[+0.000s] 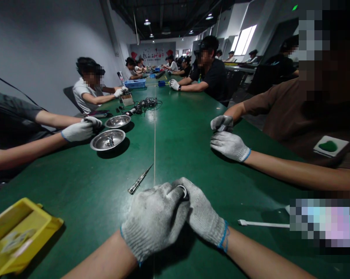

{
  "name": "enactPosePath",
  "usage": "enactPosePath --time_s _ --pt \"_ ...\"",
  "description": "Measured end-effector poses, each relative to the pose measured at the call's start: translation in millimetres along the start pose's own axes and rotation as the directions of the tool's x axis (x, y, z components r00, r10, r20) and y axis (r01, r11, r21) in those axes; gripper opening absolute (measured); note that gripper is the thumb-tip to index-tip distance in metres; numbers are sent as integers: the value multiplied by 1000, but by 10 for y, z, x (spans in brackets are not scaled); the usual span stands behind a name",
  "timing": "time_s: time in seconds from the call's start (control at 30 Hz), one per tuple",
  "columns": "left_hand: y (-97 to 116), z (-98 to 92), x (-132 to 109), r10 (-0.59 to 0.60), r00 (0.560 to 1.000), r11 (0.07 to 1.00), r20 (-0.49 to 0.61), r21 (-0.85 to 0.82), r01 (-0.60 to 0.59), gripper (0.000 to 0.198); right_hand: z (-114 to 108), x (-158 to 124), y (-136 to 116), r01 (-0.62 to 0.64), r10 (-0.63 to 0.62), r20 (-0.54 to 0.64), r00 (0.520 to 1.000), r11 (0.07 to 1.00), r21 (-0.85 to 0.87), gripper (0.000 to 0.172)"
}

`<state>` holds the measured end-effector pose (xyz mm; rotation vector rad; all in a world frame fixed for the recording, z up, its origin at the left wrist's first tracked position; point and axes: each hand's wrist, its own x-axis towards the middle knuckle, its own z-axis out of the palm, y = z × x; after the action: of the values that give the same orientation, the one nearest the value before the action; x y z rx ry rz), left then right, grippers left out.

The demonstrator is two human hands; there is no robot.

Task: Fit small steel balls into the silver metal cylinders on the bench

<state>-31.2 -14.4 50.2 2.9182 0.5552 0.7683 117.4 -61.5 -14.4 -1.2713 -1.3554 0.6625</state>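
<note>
My left hand (pixel 156 217) and my right hand (pixel 202 211), both in grey-white knit gloves with blue cuffs, meet at the near middle of the green table (pixel 181 155). Their fingers are curled together around a small object with a pale curved rim (pixel 182 189); most of it is hidden by the gloves. Both hands are closed on it. Just beyond my left hand lies a slim screwdriver-like tool (pixel 139 180), its thin tip pointing away to the right.
A yellow bin (pixel 51 221) with small pale pieces sits at the near left. Two metal bowls (pixel 96 146) and tangled black cables (pixel 147 104) lie farther off. A white cable (pixel 265 224) is at the right. Gloved co-workers' hands (pixel 230 146) rest along both sides.
</note>
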Motion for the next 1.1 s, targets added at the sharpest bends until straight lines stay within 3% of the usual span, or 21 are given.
enactPosePath --time_s 0.2,0.57,0.8,0.87,0.97,1.1 --pt "-5 22 -14 -8 1000 999 7 45 7 21 12 9 -7 -16 16 18 1000 1000 -1 19" --pt "18 -4 5 -130 987 966 99 -211 148 24 0 23 -47 -80 78 27 997 994 81 15" --pt "-43 9 5 -136 984 961 112 -225 158 24 20 23 -67 -50 49 43 998 998 24 14" --pt "-74 -4 14 -94 989 974 118 -192 116 24 22 23 -69 -36 35 56 998 999 8 16" --pt "-119 -21 34 48 993 998 109 -53 -43 23 16 16 -49 -3 6 68 998 999 -37 25" --pt "-147 -27 67 219 973 961 75 155 -228 22 -3 9 -12 18 -12 79 997 997 -70 30"
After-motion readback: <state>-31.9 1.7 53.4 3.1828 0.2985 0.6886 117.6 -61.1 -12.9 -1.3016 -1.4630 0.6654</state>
